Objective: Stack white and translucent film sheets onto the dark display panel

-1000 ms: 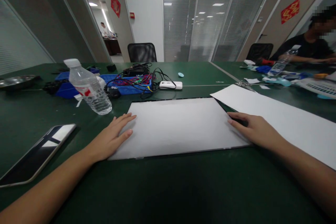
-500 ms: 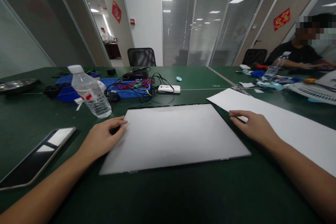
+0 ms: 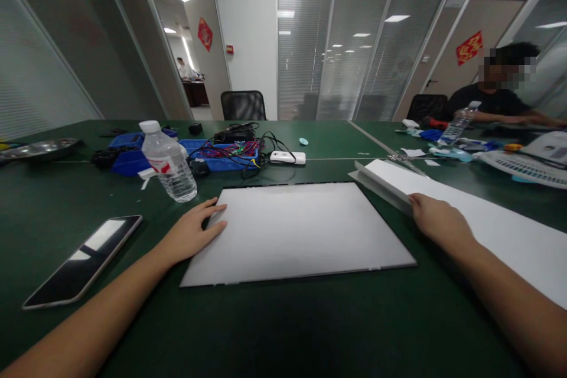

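Note:
A flat white rectangular panel (image 3: 301, 230) lies on the green table in front of me. My left hand (image 3: 195, 230) rests on the panel's left edge, fingers stretched out and apart. My right hand (image 3: 436, 221) grips the near edge of a second long white sheet (image 3: 487, 221) to the right; that sheet's near left edge is lifted a little off the table.
A water bottle (image 3: 170, 162) stands left of the panel, a phone (image 3: 84, 260) lies at the near left. Blue trays with tangled cables (image 3: 230, 144) and a white device (image 3: 287, 157) sit behind. Another person (image 3: 500, 97) sits at the far right with a bottle and a keyboard.
My right hand left the panel's right edge and took hold of the second sheet, lifting its edge. My left hand stayed at the panel's left edge.

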Motion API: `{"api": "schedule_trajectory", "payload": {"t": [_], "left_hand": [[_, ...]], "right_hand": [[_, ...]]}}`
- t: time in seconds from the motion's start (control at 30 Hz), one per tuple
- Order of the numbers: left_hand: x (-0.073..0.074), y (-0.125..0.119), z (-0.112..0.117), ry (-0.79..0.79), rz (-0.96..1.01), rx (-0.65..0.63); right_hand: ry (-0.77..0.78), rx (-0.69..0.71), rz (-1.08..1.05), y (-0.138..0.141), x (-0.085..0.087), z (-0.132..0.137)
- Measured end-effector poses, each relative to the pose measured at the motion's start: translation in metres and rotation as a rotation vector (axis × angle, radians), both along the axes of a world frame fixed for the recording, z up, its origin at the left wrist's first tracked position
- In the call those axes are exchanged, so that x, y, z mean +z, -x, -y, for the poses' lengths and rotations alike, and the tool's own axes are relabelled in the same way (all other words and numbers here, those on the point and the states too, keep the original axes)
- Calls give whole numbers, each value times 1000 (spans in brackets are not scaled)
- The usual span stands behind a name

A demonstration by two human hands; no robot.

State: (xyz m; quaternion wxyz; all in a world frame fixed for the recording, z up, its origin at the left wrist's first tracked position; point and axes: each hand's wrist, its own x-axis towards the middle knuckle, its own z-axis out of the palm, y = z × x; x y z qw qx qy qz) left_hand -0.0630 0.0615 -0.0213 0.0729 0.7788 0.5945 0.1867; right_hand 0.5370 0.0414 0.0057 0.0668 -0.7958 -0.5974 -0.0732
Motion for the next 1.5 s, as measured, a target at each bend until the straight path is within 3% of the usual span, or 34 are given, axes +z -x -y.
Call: {"api": "schedule_trajectory", "payload": {"t": [0.13,0.23,0.33,0.43,0.53,0.73,0.9,1.2,1.5], "left_hand": [[-4,3,-2,-28,-16,-5],[-9,6,-5,-61,-20,-9],[-12,6,-6,-62,-39,-20],[-12,5,-6,-17,-91,-42],[-11,4,-6,8,-130,-54],[-9,3,-6,15,-145,-55],[-6,1,-3,34,-152,-56],[1,-2,2,46,-117,-43],[-5,2,-1,30,-107,-60]], "right_hand": [[-175,54,61,26,19,16],[-226,412,-25,46,23,29],[-131,860,-192,66,17,38],[-28,1059,-303,82,7,42],[-15,1061,-338,85,-3,39],[7,751,-273,49,-17,14],[84,687,-228,41,-15,11],[166,912,-382,92,4,48],[78,993,-322,79,1,44]]}}
